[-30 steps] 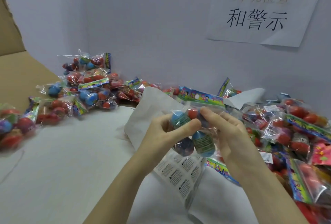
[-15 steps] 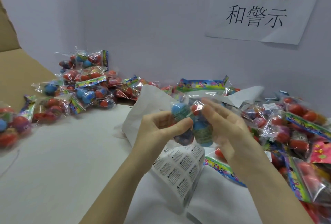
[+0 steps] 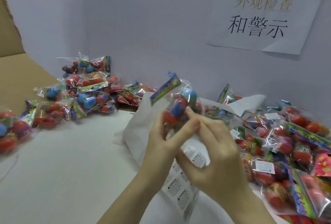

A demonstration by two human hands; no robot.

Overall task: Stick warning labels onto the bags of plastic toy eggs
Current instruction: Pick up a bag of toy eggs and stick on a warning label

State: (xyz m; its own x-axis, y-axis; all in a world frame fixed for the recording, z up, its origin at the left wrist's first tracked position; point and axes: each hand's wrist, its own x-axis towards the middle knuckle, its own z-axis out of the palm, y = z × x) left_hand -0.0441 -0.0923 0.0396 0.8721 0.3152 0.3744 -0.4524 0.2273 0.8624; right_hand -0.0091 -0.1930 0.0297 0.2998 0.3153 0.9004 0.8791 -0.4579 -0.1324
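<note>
The left hand (image 3: pixel 161 144) is gripping a bag of toy eggs (image 3: pixel 176 106) from below, fingers curled round its lower end and lifting it clear of the tabletop (image 3: pixel 71 161), tilted with its printed header card uppermost. The right hand (image 3: pixel 215 152) is pressing its straight fingertips (image 3: pixel 189 111) against the side of the bag; whether a label is lying under them I cannot tell, since the bag is blurring. Directly beneath the bag a sheet of warning labels (image 3: pixel 180 188) is resting on white paper. To the right of the bag a heap of bags (image 3: pixel 279 134) is lying, several already showing white labels; to its left another pile of bags (image 3: pixel 86 91) is sitting against the wall.

The likely trouble: the slick, crinkly film is giving way over the round eggs, so a label pressed there may be creasing or lifting at a corner. The one-handed hold also looks loose, so the bag could be twisting or slipping.
</note>
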